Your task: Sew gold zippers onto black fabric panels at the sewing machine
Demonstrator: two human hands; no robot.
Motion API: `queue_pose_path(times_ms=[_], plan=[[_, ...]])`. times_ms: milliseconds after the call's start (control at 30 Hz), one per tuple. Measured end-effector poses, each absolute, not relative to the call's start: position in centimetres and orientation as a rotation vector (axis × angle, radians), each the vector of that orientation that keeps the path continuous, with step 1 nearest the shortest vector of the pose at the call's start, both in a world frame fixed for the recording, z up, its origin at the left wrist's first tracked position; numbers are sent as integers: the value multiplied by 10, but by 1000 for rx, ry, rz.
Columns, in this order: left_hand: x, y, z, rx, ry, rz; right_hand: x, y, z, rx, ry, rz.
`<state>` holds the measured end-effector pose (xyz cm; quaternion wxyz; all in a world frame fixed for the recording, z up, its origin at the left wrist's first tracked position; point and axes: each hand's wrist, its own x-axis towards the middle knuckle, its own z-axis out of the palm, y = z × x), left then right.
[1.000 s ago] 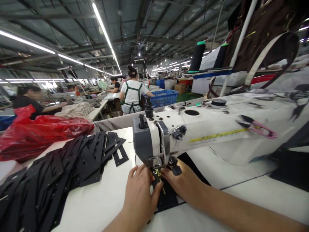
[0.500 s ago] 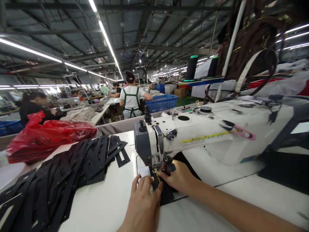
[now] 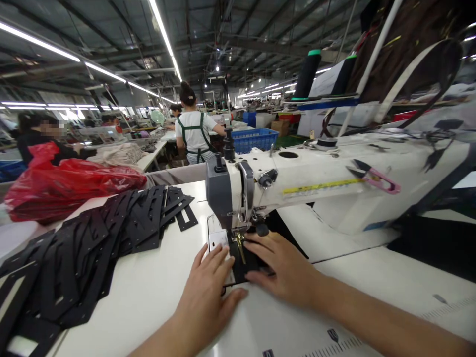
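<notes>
A black fabric piece lies under the needle area of a white sewing machine. Along its middle runs a gold-toothed zipper, just in front of the presser foot. My left hand is spread flat, fingertips at the metal needle plate and the fabric's left edge. On the other side, my right hand rests on the fabric with its fingers stretched out and apart, fingertips close to the zipper. More of the black fabric shows behind the right hand, under the machine arm.
Many flat black frame-shaped pieces are piled on the left of the table. Behind them sits a red plastic bag. Pink-handled snips lie against the machine arm. A co-worker stands beyond, near a blue basket.
Both hands have loosened from a close pinch at the fabric and spread flat. The zipper teeth are now more exposed between them. The view has shifted slightly.
</notes>
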<state>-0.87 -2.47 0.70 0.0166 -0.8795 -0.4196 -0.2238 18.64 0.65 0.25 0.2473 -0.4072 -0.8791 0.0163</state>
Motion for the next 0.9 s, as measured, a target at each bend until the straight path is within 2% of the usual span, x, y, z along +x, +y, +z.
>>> queue_pose_path(times_ms=[67, 133, 467, 733, 900], plan=[[-11, -25, 6, -2777, -1229, -733, 190, -5, -1, -834, -2474, -61], [-12, -22, 6, -2798, -1155, -766, 188, -9, -5, -750, -2469, -136], [-14, -13, 5, -2813, -1022, -830, 182, -9, -7, -816, -2389, -6], [-17, -12, 1, -2769, -980, -751, 178, -7, -17, -754, -2292, -175], [-17, -13, -2, -2760, -980, -833, 178, -6, -7, -872, -2371, 0]])
